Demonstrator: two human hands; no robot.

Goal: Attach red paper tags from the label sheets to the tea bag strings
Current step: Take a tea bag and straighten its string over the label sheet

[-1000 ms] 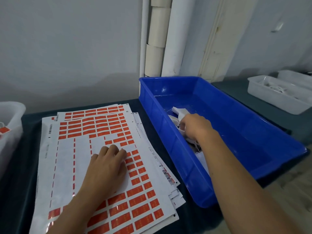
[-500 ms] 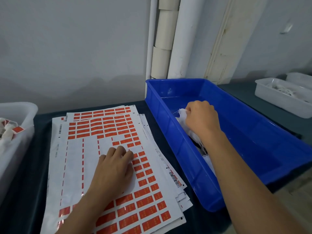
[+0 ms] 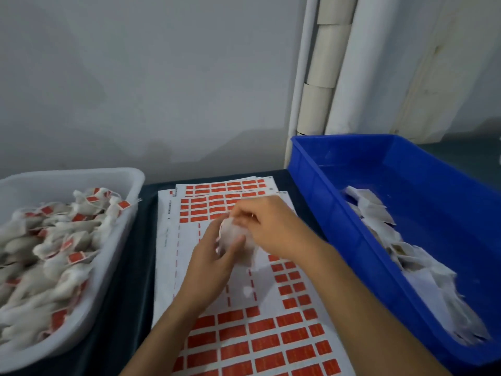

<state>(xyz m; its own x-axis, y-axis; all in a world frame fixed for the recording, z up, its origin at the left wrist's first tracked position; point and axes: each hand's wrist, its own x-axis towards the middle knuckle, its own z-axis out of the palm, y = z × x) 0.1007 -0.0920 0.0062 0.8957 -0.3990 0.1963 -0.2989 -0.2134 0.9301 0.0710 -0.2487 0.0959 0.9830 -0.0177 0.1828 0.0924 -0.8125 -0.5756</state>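
Both hands meet over the stack of label sheets point(image 3: 271, 343), which carries rows of red paper tags. Between them is a white tea bag point(image 3: 233, 240). My left hand point(image 3: 214, 256) holds its lower side with thumb and fingers. My right hand point(image 3: 268, 226) pinches at its top, where the string is too blurred to make out. The peeled middle of the top sheet shows white backing. More untagged tea bags point(image 3: 406, 256) lie in the blue bin point(image 3: 339, 226) on the right.
A white tub point(image 3: 108, 256) at the left holds several tea bags with red tags attached. Everything stands on a dark table cover point(image 3: 135, 267). White pipes point(image 3: 325, 63) run up the wall behind the blue bin.
My right hand has come out of the blue bin with a tea bag and moved left over the sheets. My left hand lifted off the sheet and took hold of the bag. The view swung left.
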